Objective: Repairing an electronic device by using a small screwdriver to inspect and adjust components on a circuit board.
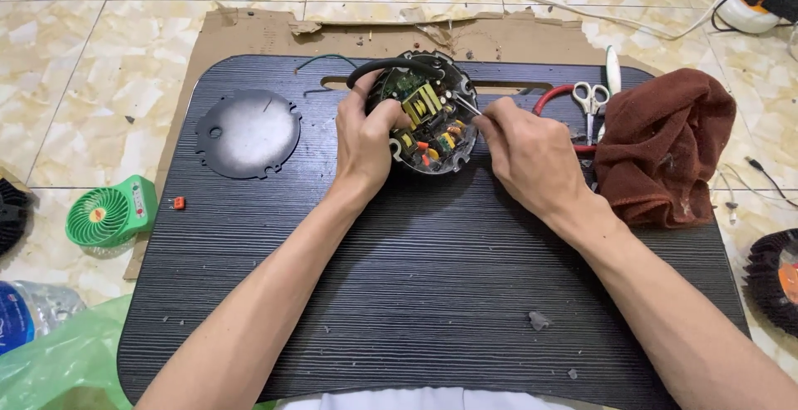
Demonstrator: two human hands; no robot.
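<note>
- The dark ribbed surface [416, 293] lies on a sheet of cardboard [249, 32] over a tiled floor [66, 86].
- A brown cloth [665, 148] is bunched at the surface's right edge, with scissors [588, 98] just beside it on the left.
- A round grey metal plate [248, 133] lies flat on the surface, left of the hands and apart from them.
- A green mini fan [108, 214] stands on the floor off the left edge.
- The round black housing [428, 123] sits at the far middle of the surface, tilted so its open face points up toward the camera; being round, it has no clear long axis.
- Inside it is a circuit board [424, 115] with yellow, orange and green parts.
- The left hand [366, 140] has its grip wrapped around the housing's left rim.
- The right hand [528, 156] has its grip pinched on a thin metal tool [465, 106], which slants up and left with its tip on the board.
</note>
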